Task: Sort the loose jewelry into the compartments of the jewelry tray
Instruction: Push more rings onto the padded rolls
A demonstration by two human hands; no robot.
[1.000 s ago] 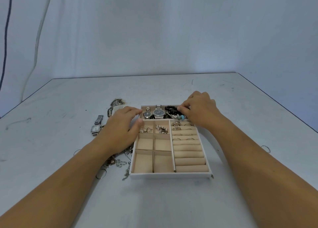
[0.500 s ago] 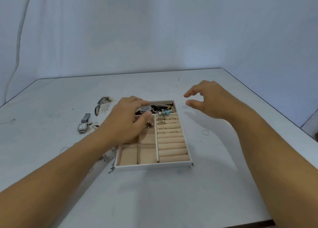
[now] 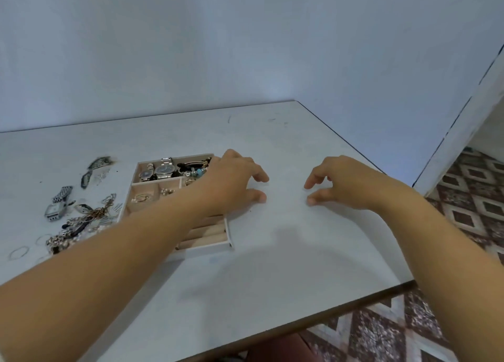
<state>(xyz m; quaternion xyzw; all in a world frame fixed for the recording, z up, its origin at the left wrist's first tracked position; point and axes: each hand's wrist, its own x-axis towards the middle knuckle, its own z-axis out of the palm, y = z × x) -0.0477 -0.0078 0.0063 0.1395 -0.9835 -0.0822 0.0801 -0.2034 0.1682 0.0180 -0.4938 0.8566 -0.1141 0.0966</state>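
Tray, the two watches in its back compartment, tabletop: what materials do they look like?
Jewelry tray: white rigid shell, perhaps leatherette or painted board. Beige lining: matte and soft-looking, probably velvet-like fabric. Watches: silvery link bracelets with bright glints, likely polished steel. Table: pale matte top with a dark edge, probably laminate over board.

1 head-worn wide-angle camera looks forward and down along both forearms onto the table [image 3: 272, 266], close enough that the left hand [image 3: 231, 183] and right hand [image 3: 347, 183] sit mid-frame, with the jewelry tray [image 3: 203, 248] left of centre, the wall [image 3: 245, 47] behind and the floor [image 3: 477, 203] at right
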